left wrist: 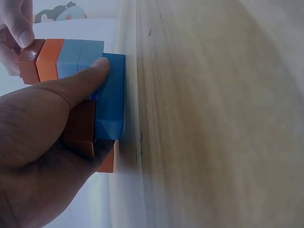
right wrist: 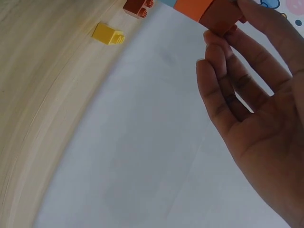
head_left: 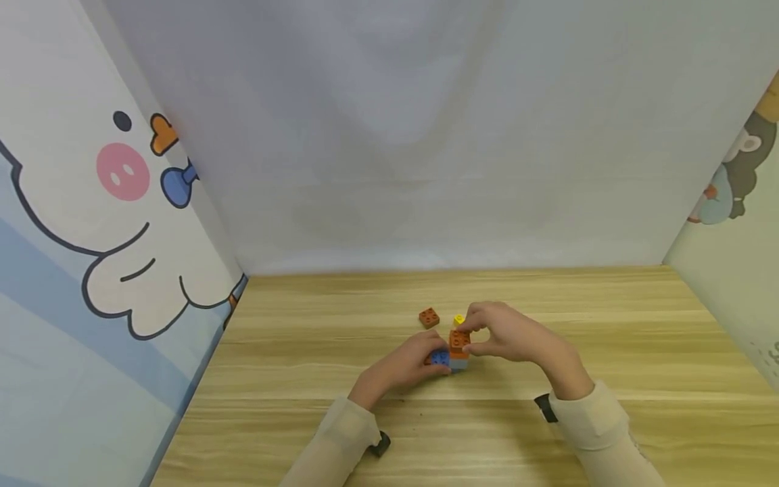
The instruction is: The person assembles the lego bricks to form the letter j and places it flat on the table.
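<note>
Near the middle of the table stands a built-up stack of toy building bricks. My left hand (head_left: 402,365) grips its low end, thumb along the long blue brick (left wrist: 113,92) at the base and a brown brick (left wrist: 81,124) beside the palm. At the other end of the base rise pale grey-blue bricks (left wrist: 70,56), an orange brick (left wrist: 49,61) and a top brown brick (head_left: 459,340). My right hand (head_left: 511,333) pinches that top brick between thumb and fingertips; its other fingers extend alongside in the right wrist view.
Behind the stack lie a loose brown brick (head_left: 429,318) and a small yellow brick (head_left: 459,318). The wooden table (head_left: 304,392) meets a pale hanging cloth (head_left: 426,203) at the back. Cartoon-printed panels (head_left: 73,270) stand at both sides.
</note>
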The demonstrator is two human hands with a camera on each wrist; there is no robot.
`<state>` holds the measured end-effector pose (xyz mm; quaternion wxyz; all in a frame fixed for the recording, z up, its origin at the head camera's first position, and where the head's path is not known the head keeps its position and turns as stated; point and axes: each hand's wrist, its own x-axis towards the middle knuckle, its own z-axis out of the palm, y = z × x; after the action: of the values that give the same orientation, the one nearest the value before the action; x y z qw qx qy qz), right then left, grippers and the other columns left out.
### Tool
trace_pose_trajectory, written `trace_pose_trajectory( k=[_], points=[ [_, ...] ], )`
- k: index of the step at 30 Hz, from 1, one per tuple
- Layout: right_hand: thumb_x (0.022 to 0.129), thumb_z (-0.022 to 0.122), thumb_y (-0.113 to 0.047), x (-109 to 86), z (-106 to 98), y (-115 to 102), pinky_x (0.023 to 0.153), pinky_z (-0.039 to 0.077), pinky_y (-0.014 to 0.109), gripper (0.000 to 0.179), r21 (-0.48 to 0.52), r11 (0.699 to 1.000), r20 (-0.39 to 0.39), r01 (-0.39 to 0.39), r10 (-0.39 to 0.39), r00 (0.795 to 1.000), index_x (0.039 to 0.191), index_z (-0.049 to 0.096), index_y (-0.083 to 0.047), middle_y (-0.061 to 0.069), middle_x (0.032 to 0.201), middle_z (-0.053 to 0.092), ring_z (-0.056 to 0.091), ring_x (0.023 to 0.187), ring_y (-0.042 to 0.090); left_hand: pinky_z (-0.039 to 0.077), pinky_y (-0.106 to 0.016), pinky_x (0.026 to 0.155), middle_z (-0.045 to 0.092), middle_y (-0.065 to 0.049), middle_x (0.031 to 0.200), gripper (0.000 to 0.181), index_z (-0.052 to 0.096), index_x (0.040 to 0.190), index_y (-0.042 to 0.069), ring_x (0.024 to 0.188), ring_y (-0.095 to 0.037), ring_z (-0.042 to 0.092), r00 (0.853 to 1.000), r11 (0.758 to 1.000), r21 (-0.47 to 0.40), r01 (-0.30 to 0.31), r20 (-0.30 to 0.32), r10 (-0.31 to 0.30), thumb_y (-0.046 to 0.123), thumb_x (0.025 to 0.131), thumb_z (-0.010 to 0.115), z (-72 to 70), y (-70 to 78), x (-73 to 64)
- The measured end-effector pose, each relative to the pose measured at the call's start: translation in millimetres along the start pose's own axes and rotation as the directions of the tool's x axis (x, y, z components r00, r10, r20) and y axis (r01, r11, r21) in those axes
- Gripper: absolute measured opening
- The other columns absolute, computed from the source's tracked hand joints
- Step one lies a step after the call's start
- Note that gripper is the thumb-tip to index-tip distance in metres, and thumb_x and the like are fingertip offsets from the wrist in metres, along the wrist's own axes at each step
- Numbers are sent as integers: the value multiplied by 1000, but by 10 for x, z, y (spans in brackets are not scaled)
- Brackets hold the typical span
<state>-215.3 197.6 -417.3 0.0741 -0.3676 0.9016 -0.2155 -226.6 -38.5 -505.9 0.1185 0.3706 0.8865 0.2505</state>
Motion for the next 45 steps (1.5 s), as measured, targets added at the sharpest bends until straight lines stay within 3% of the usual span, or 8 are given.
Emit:
trace_pose_trajectory(
  k=[10, 17, 23, 30, 39, 45],
  points=[
    [92, 76, -17, 8, -7, -9, 85, 56, 33, 19, 43, 999, 8, -6, 6, 1000, 111, 79, -16, -2, 102, 68, 69, 101, 24, 46, -17, 79, 64, -1, 115, 38, 66, 129, 11, 90, -4, 52, 1000, 1000, -2, 4, -2, -4, 36, 101, 65, 12, -13, 6],
    [93, 76, -18, -5, 9, -6, 83, 55, 30, 22, 59, 998, 1, -14, 14, 1000, 114, 78, -14, -3, 104, 68, 64, 95, 13, 47, -18, 81, 65, -1, 115, 38, 66, 129, 10, 92, -5, 54, 1000, 1000, -13, 2, -2, -2, 36, 101, 65, 7, -15, -6],
    [94, 75, -19, -10, 41, 55, 84, 56, 33, 23, 103, 995, -24, 20, -18, 1000, 116, 77, -14, -3, 105, 69, 66, 98, 19, 49, -21, 84, 65, -2, 116, 37, 66, 129, 10, 95, -7, 56, 1000, 1000, -1, -9, -12, 9, 34, 101, 65, -2, -15, -8],
    [94, 75, -23, -24, 57, 120, 86, 56, 34, 22, 121, 992, -37, 28, -24, 999, 115, 77, -19, -6, 106, 70, 66, 99, 15, 49, -19, 83, 65, -3, 116, 39, 66, 130, 8, 94, -6, 55, 1000, 1000, -10, -8, 0, 8, 34, 101, 65, -16, 6, -16],
    [101, 65, -35, 100, 89, 234, 92, 56, 47, 28, 186, 982, -90, -25, 42, 995, 119, 76, -17, -6, 111, 71, 67, 103, 14, 46, -16, 80, 65, -4, 117, 40, 65, 130, 6, 92, -5, 52, 1000, 1000, 3, -12, -6, 12, 33, 101, 66, -40, 7, -13],
    [104, 61, -29, 242, 179, 369, 91, 57, 44, 28, 138, 990, -127, -33, 51, 991, 121, 74, -11, 0, 111, 72, 68, 102, 17, 47, -17, 82, 65, -4, 119, 41, 64, 132, 7, 94, -5, 55, 1000, 1000, 13, -8, 2, 8, 35, 101, 65, -19, 6, -18]
  ],
)
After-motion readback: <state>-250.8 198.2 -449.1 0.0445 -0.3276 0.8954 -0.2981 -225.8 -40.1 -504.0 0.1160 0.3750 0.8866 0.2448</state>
